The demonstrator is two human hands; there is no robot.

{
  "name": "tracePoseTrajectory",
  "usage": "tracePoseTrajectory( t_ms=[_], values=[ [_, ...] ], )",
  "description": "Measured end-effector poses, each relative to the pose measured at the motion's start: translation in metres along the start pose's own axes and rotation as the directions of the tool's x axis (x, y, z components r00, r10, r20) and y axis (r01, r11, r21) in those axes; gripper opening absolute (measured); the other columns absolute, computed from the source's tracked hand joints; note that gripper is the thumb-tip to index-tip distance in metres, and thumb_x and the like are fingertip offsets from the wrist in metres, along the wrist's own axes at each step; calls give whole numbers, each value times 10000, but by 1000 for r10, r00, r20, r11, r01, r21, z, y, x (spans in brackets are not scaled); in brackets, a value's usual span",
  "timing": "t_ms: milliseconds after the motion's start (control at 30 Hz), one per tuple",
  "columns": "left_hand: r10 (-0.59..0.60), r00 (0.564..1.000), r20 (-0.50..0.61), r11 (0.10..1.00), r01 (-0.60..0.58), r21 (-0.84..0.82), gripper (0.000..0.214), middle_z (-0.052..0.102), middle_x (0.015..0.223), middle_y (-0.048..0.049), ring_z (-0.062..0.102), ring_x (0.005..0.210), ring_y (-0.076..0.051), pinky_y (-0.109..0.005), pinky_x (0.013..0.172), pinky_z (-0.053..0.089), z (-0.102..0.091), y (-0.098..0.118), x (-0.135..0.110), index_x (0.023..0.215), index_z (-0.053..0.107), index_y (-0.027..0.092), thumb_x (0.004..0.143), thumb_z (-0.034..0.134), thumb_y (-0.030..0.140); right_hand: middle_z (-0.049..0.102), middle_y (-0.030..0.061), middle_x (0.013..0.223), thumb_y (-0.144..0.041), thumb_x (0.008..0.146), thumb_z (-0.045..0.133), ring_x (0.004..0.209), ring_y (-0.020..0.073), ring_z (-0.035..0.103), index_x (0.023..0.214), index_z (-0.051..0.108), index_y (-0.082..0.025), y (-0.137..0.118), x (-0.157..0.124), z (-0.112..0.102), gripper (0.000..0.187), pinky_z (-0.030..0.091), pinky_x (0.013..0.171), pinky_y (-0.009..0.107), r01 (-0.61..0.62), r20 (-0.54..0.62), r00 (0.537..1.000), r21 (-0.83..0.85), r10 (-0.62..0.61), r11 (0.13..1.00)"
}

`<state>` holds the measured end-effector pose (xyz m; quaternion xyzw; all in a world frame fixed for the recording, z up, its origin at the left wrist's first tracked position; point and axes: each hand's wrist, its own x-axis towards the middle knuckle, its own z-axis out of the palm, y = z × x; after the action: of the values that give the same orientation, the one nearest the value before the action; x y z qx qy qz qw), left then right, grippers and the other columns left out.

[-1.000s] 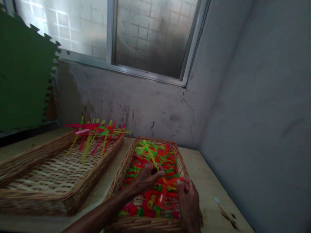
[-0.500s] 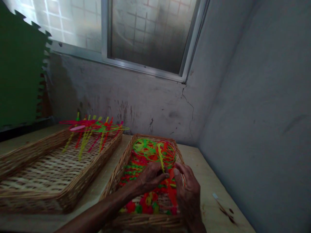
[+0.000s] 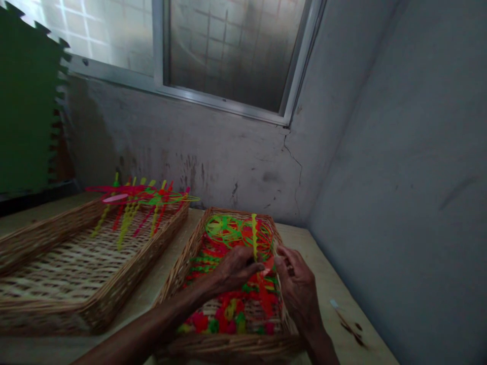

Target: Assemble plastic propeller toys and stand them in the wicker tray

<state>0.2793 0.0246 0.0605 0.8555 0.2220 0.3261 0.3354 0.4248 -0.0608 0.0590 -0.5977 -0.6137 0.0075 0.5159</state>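
Observation:
My left hand [image 3: 241,266] is closed on a yellow twisted stick [image 3: 254,235], which stands upright above the right-hand wicker basket [image 3: 175,281]. Close by on the right, my right hand [image 3: 299,281] has its thumb and fingers bent together; whatever is between them I cannot make out. An orange-red piece [image 3: 267,299] shows below, between the hands. Green and red plastic propeller rings [image 3: 223,229] lie at the basket's far end. Twisted sticks in green and red [image 3: 207,261] fill its middle, and small coloured plastic pieces [image 3: 230,317] sit at the near end.
A second wicker basket [image 3: 95,309] stands on the left, with propeller rings on twisted sticks [image 3: 140,195] across its far end. Behind the table [image 3: 319,258] is a wall with a window [image 3: 224,50]. Thin dark scraps [image 3: 350,324] lie at right; a green foam mat [image 3: 26,101] stands at left.
The yellow stick has swung from leaning left to nearly upright in my left hand. My right hand has shifted slightly right and up. The whole view has moved a little.

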Motion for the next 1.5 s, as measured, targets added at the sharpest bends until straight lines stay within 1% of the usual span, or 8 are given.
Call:
tracePoseTrajectory(
  t_ms=[167, 267, 367, 500, 733, 933, 1200, 1500],
  values=[
    [-192, 972, -137, 912, 125, -391, 289, 399, 475, 61, 350, 426, -70, -192, 419, 264, -18, -4, -3, 666, 555, 131, 717, 579, 414, 599, 104, 951, -439, 865, 321, 808, 192, 571, 1054, 523, -131, 18, -19, -12, 414, 465, 718, 338, -288, -8, 958, -53, 288, 956],
    [-366, 920, -139, 737, 196, -647, 313, 470, 448, 60, 402, 385, -65, -182, 395, 299, -23, -9, -3, 661, 525, 137, 648, 649, 424, 630, 96, 913, -487, 854, 303, 770, 196, 599, 1043, 545, -133, 19, -26, -13, 469, 491, 624, 306, -413, 171, 903, 89, 394, 907],
    [-501, 864, -44, 534, 269, -802, 311, 525, 465, 52, 426, 360, -52, -164, 363, 298, -20, -18, 0, 654, 517, 135, 601, 702, 380, 598, 108, 1091, -477, 805, 435, 981, 213, 562, 1078, 557, -125, 12, -28, -8, 461, 463, 808, 303, -415, 291, 888, 178, 356, 892],
    [-552, 832, 50, 415, 327, -849, 293, 505, 468, 71, 403, 328, -32, -143, 328, 274, -11, -22, 0, 639, 488, 145, 598, 701, 342, 623, 90, 956, -473, 800, 440, 825, 193, 604, 1130, 518, -109, -3, -30, 3, 498, 482, 703, 279, -422, 320, 883, 214, 345, 881],
    [-573, 760, 307, 268, 528, -806, 386, 549, 483, 46, 454, 345, -50, -142, 340, 309, -6, -10, -28, 708, 546, 132, 626, 654, 493, 433, -42, 544, -474, 783, 426, 486, 102, 450, 682, 525, -174, -17, -23, 5, 331, 378, 457, 206, -404, 178, 912, 220, 370, 888],
    [-581, 748, 322, 422, 614, -667, 625, 582, 501, 8, 483, 338, -85, -159, 303, 297, -31, -14, -50, 755, 559, 132, 674, 389, 728, 382, -53, 530, -439, 803, 388, 466, 92, 379, 656, 511, -184, -31, -2, -13, 319, 312, 459, 212, -256, 175, 953, 21, 248, 967],
    [-439, 898, 35, 696, 365, -618, 557, 535, 506, 41, 463, 370, -71, -166, 342, 335, -25, 20, -51, 785, 507, 133, 606, 565, 658, 495, -20, 563, -230, 845, 383, 513, 100, 464, 623, 471, -183, -62, 13, -11, 244, 303, 517, 211, 187, 239, 963, -258, -126, 948],
    [-469, 883, -15, 754, 391, -528, 432, 505, 496, 76, 431, 381, -57, -153, 372, 318, -42, 42, -59, 890, 507, 147, 673, 563, 517, 533, -12, 577, -145, 858, 369, 494, 101, 510, 666, 498, -182, -61, 1, 7, 235, 322, 505, 216, 425, 121, 905, -309, -408, 851]
  ],
)
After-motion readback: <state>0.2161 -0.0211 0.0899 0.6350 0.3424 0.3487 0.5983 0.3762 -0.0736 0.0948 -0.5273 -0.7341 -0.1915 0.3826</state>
